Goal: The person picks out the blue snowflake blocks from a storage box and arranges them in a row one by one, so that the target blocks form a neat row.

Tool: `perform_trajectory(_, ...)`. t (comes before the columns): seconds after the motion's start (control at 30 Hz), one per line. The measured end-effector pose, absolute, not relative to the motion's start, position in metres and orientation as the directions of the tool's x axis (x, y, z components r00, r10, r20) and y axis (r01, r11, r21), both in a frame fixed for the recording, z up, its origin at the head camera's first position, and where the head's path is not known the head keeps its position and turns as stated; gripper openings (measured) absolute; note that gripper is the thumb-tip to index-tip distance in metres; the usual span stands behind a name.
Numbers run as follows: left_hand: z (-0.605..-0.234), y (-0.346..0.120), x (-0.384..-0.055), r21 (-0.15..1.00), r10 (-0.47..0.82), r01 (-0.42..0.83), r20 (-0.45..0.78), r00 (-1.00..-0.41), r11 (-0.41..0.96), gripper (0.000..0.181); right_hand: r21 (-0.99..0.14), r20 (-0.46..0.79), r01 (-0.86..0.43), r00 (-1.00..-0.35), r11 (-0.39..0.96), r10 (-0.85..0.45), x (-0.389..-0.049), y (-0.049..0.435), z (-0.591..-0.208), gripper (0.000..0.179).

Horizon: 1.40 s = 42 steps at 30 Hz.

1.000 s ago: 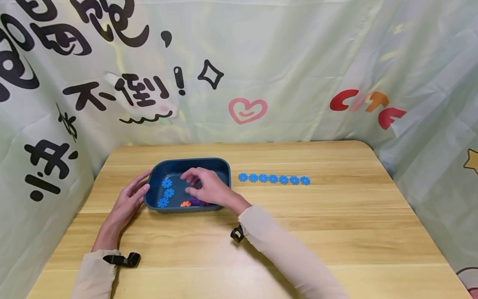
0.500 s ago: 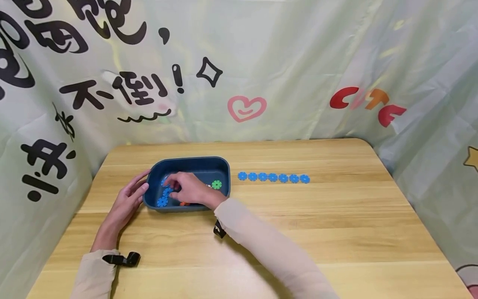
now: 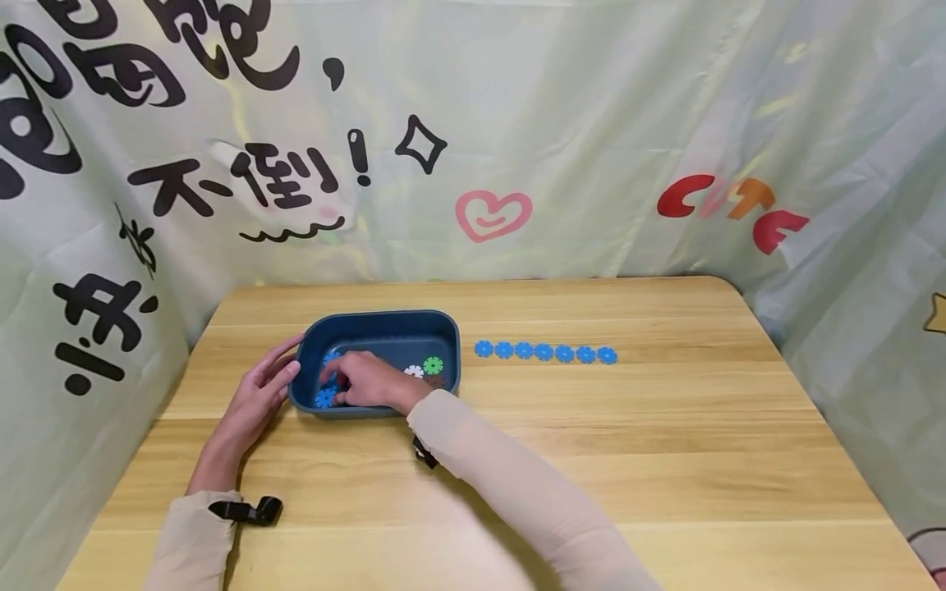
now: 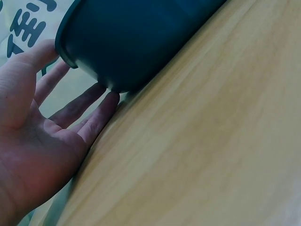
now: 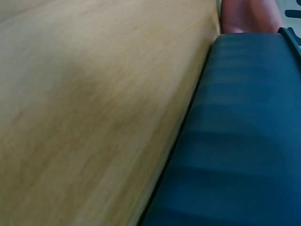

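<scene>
A dark blue plastic bin (image 3: pixel 373 412) stands on the table. My left hand (image 3: pixel 259 398) rests against its left end, and in the left wrist view the fingers (image 4: pixel 84 101) reach out straight to touch the bin's outer wall (image 4: pixel 122 47). Inside the bin, my right hand (image 3: pixel 369 382) is bent down over blue notched plastic discs (image 3: pixel 325 397) at the left end. Its fingertips are among those discs, partly covering them; whether they pinch one is hidden. The right wrist view shows only the bin's side (image 5: pixel 235 132) and part of a hand (image 5: pixel 249 16).
Right of the bin, several blue notched discs (image 3: pixel 544 352) form a straight row on the wooden table (image 3: pixel 665 460). A green disc (image 3: pixel 433 365), a white disc (image 3: pixel 414 372) and a brown one (image 3: pixel 434 382) lie in the bin's right half. A printed curtain (image 3: pixel 576 148) hangs behind.
My right hand has moved left inside the bin, from its middle to the blue discs, uncovering the green and white discs. The left hand stays at the bin's end.
</scene>
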<state>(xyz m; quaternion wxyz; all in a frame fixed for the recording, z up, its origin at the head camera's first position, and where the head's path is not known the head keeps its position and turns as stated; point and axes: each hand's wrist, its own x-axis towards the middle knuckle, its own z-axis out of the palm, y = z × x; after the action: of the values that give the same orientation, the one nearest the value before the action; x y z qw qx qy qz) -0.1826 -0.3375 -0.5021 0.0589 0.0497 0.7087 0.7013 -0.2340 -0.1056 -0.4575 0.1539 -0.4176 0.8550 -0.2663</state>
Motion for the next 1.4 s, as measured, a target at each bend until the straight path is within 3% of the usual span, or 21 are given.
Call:
perform_trajectory(0.27,-0.504,-0.339,-0.183,1.000,0.141,-0.012,-0.016,-0.990,0.029,0.053,-0.490,-0.075,-0.686,-0.581,0.538,-0.810,-0.235,-0.111,-0.461,0.031)
perform_trajectory(0.77,-0.503,-0.336,-0.188,1.000,0.151,0.009,0.006,-0.989,0.018,0.052,-0.558,-0.033,-0.620,-0.648,0.552,-0.761,-0.237,-0.104,-0.458,0.021)
perform_trajectory(1.4,-0.503,-0.338,-0.185,0.999,0.138,-0.025,-0.031,-0.990,0.045,0.053,-0.817,0.084,-0.431,-0.746,0.383,-0.661,-0.234,-0.071,-0.445,0.016)
